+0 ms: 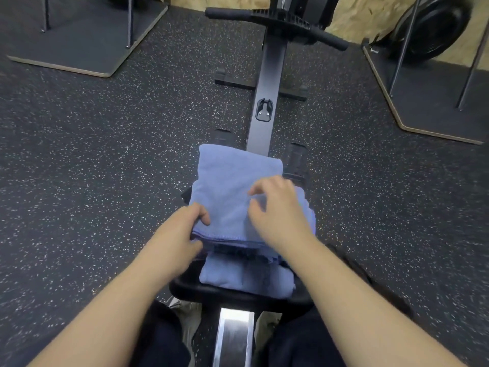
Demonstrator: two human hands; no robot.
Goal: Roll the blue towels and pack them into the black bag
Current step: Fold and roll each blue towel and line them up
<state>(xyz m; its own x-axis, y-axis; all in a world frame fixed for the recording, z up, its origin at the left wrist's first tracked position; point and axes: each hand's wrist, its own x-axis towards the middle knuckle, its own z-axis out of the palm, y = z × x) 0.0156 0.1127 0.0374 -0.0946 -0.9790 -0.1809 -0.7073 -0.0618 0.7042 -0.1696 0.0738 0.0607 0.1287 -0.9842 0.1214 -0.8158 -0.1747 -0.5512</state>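
Observation:
A folded blue towel (232,186) lies on top of a stack over the black seat (190,287) of a rowing machine. My left hand (182,234) grips the towel's near left edge, thumb on top. My right hand (277,210) rests on the towel's right side, fingers bent and pinching the cloth. Under it, nearer to me, lies a second blue towel (246,276), folded. The black bag is not in view.
The rowing machine's rail (267,102) runs away from me to its handle (277,22). Speckled rubber floor (92,154) lies on both sides. Dark platforms with metal legs stand at the far left (79,41) and far right (436,88). My knees frame the near rail (232,337).

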